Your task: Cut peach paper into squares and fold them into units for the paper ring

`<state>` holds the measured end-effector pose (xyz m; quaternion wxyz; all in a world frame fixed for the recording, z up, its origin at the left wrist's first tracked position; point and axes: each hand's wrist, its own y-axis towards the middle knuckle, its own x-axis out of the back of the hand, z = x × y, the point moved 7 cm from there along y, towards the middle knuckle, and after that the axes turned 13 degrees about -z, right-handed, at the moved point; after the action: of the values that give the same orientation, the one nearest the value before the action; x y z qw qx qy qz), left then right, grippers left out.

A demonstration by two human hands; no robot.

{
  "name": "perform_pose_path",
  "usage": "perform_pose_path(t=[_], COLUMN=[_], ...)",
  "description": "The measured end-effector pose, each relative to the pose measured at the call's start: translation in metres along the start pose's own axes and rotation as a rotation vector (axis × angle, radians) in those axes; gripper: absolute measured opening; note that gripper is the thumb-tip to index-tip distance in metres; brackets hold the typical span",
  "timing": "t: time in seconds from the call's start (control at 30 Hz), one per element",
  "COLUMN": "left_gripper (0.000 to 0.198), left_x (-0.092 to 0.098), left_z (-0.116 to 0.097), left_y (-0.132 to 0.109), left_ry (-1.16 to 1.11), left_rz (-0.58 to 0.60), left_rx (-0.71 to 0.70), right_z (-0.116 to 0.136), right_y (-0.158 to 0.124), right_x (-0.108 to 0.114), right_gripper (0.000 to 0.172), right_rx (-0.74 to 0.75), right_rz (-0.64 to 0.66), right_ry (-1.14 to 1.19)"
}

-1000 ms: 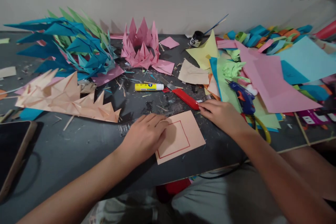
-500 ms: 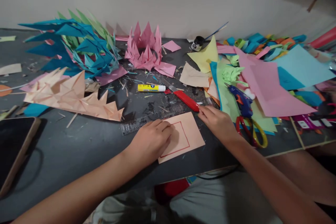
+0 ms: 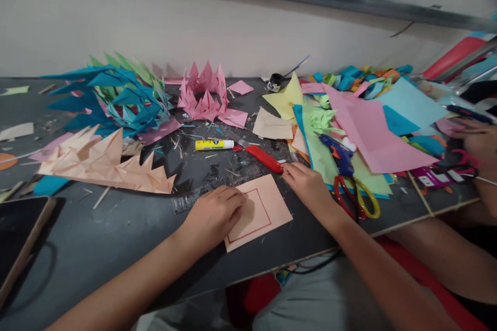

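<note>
My left hand [image 3: 213,214] rests with curled fingers over the left part of a peach paper [image 3: 274,207], holding it against the dark table. A red rectangle outline is drawn on this sheet; my fingers hide its left side. My right hand [image 3: 308,184] pinches the near end of a red-handled knife [image 3: 264,159], whose blade points away to the left. Just behind the paper lies a clear ruler [image 3: 194,199], partly covered. A yellow glue stick [image 3: 214,145] lies beyond it, near the blade.
Folded paper crowns stand behind: blue [image 3: 134,95], pink [image 3: 204,94] and peach [image 3: 104,163]. To the right are a blue glue gun [image 3: 339,152], scissors [image 3: 367,201] and coloured sheets [image 3: 380,134]. A phone [image 3: 21,232] lies left. Another person's hand [image 3: 479,145] is at far right.
The view has tilted up and shifted right, bringing another person's hand into sight. My right hand still grips the knife handle's end, and my left stays on the paper.
</note>
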<state>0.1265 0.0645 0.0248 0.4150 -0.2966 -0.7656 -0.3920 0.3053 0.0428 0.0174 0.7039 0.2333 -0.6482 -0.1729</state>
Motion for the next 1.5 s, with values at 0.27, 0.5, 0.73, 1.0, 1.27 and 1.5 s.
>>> perform_pose_path(t=[0.27, 0.5, 0.73, 1.0, 1.27, 1.5], left_gripper=[0.016, 0.019, 0.026, 0.03, 0.031, 0.028], left_x=[0.001, 0.001, 0.002, 0.001, 0.001, -0.001], left_z=[0.001, 0.006, 0.011, 0.011, 0.01, 0.013], left_y=[0.0, 0.001, -0.001, 0.0, -0.001, -0.002], left_ry=[-0.006, 0.051, 0.053, 0.073, 0.053, 0.047], left_rz=[-0.02, 0.01, 0.024, 0.057, 0.091, 0.089], left_rx=[-0.006, 0.031, 0.098, 0.127, 0.154, 0.157], right_z=[-0.012, -0.005, 0.003, 0.019, 0.03, 0.024], right_y=[0.005, 0.01, 0.019, 0.028, 0.018, 0.012], right_x=[0.009, 0.005, -0.001, -0.006, -0.006, -0.006], right_gripper=[0.018, 0.02, 0.024, 0.025, 0.02, 0.02], right_rx=[-0.156, -0.145, 0.039, 0.192, 0.3, 0.293], right_rz=[-0.106, 0.075, 0.353, 0.442, 0.336, 0.407], right_ry=[0.257, 0.109, -0.133, -0.258, -0.399, -0.357])
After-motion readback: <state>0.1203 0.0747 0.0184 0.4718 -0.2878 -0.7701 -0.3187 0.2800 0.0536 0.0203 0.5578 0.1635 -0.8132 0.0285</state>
